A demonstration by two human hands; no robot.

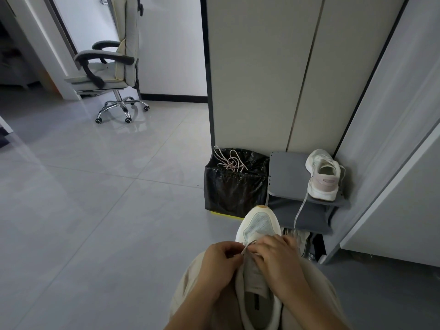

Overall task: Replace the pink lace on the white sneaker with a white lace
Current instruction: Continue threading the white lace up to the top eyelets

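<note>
On the lap, between the knees, white sneaker lies toe pointing away, both hands working at the lowest eyelets. Risks: lace tip slips out of the pinch and backs out of its eyelet; an eyelet gets skipped or the ends come out uneven, since the hands cover the row; sneaker could roll off the lap. Left hand fingers curled, pinching white lace right at its fingertips; right hand fingers curled narrow on the same strand, thumb hidden. Pink lace already off, heaped on black bin bag, well apart from both hands
</note>
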